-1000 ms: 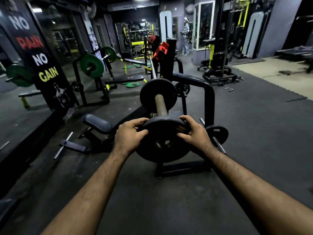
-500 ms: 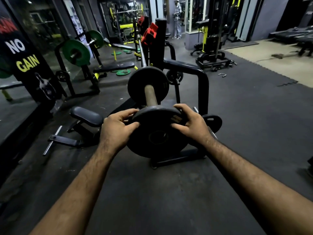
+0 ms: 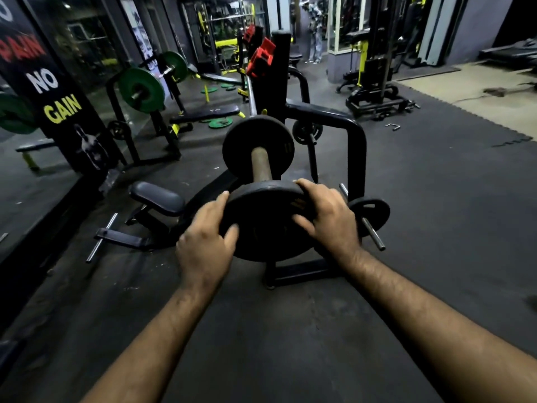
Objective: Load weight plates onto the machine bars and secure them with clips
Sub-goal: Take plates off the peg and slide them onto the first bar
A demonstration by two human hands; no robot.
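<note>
Head | left hand (image 3: 203, 245), right hand (image 3: 328, 219) grip round matte-black plate (image 3: 267, 225)

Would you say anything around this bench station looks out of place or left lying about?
Yes: green plates lie loose on the floor beside the far bench, and a small metal handle sits alone on the mat to the right, none of it racked.
</note>
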